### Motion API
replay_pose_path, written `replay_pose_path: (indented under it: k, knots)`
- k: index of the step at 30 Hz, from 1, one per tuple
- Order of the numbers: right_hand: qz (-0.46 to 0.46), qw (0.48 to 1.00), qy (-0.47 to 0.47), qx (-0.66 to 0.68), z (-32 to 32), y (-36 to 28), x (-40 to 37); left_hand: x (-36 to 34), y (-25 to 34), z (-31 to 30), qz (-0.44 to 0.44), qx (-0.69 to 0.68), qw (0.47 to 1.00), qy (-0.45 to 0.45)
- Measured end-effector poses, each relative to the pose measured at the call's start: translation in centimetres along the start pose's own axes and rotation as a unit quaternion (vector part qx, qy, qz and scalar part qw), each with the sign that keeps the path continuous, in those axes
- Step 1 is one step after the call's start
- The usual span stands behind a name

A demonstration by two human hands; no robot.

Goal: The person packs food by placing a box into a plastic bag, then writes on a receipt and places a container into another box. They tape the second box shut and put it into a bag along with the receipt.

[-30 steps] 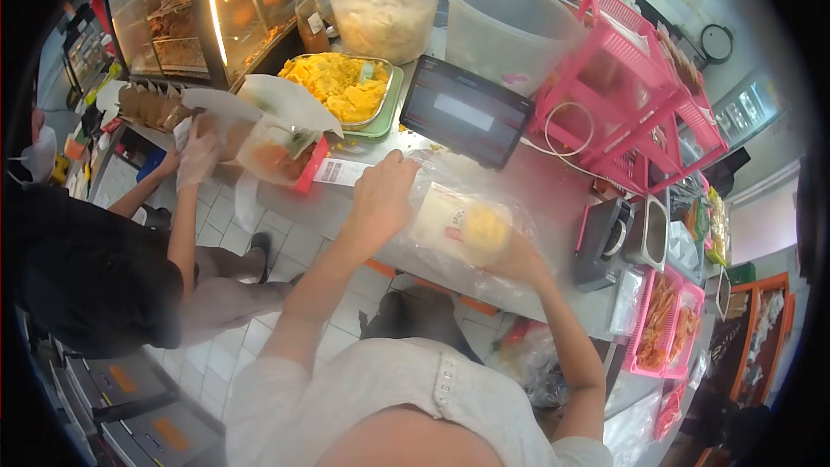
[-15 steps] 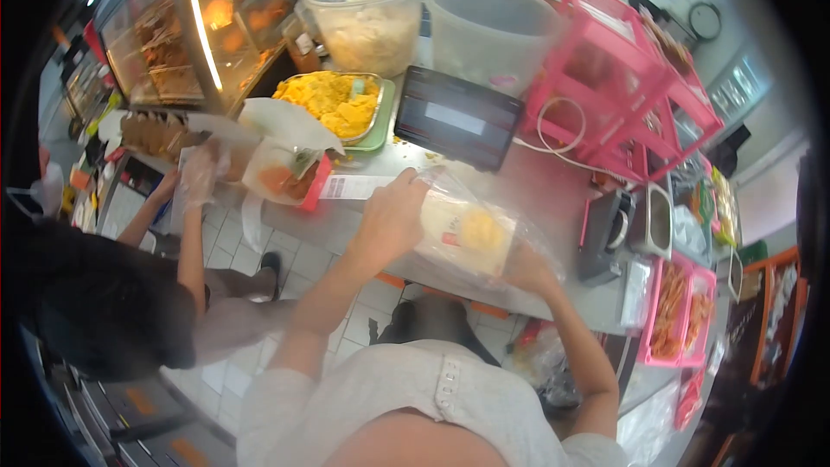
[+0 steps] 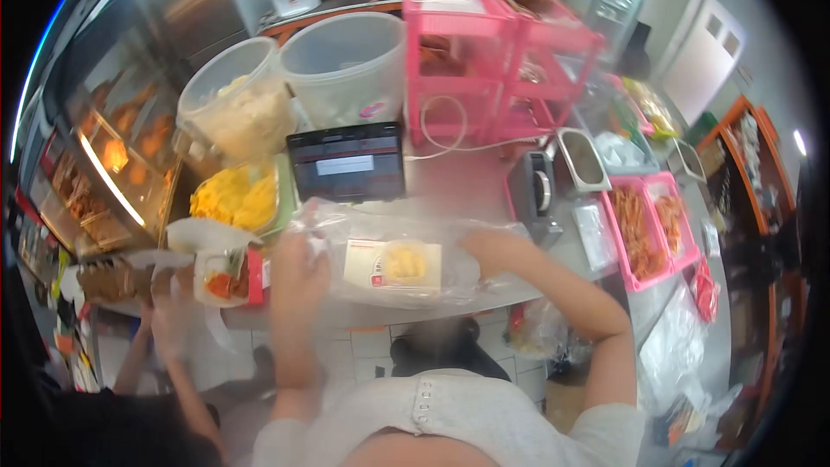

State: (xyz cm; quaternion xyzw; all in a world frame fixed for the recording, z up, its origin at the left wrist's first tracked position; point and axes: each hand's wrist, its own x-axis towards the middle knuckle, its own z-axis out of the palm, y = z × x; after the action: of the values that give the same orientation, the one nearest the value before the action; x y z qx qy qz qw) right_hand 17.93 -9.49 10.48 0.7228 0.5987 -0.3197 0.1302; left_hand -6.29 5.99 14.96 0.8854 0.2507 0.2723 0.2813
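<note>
A clear plastic bag [image 3: 359,223] is stretched between my two hands above the counter's front edge. Inside it lies a flat cream-coloured box [image 3: 367,268] with a red mark, and a small clear tub of yellow food [image 3: 406,265] rests on it. My left hand [image 3: 303,261] is closed on the bag's left end, its fingertips partly blurred. At the bag's right end, my right hand [image 3: 497,252] grips the plastic with fingers bent. A tablet [image 3: 346,164] stands just behind the bag.
A co-worker's hands [image 3: 167,329] are at the left, near an open food box [image 3: 226,277]. Behind stand a tray of yellow food [image 3: 232,197], clear buckets [image 3: 346,69] and pink racks [image 3: 458,95]. A black device [image 3: 533,195] and pink trays [image 3: 640,233] are at the right.
The view has turned to the right. The bag has gone from slanted to nearly level, and my hands are now farther apart at its two ends.
</note>
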Motion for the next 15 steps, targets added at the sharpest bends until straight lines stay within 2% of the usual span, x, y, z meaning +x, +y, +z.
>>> replay_pose_path:
  k: [2, 4, 8, 10, 11, 12, 13, 15]
  knots:
    - [0.004, 1.0, 0.001, -0.009, -3.1, -0.4, -3.3, 0.2, 0.7, 0.3, 0.017, -0.02, 1.0, 0.013]
    - [0.021, 0.997, 0.041, -0.066, -5.3, -0.5, -6.2, 0.3, 2.1, 0.6, -0.071, -0.158, 0.985, -0.019]
    - [-0.03, 0.991, 0.044, -0.12, -7.6, 2.2, -9.0, 1.0, 4.3, 2.3, -0.048, -0.204, 0.978, -0.015]
    - [0.005, 0.988, 0.099, -0.115, -8.5, 4.1, -10.1, 1.5, 6.4, 2.7, -0.119, -0.196, 0.971, -0.066]
    - [0.001, 0.988, 0.102, -0.117, -8.3, 5.4, -10.8, 1.6, 6.7, 3.4, -0.119, -0.192, 0.972, -0.061]
    - [-0.124, 0.987, 0.099, -0.016, -7.8, 7.3, -11.8, 1.7, 6.8, 4.2, -0.092, -0.1, 0.989, -0.063]
    - [-0.244, 0.962, 0.091, 0.082, -7.5, 9.3, -13.1, 1.7, 7.1, 5.1, -0.064, -0.01, 0.996, -0.063]
    - [-0.234, 0.948, 0.119, 0.179, -7.6, 11.8, -17.2, 2.1, 8.8, 5.6, -0.092, -0.067, 0.991, -0.075]
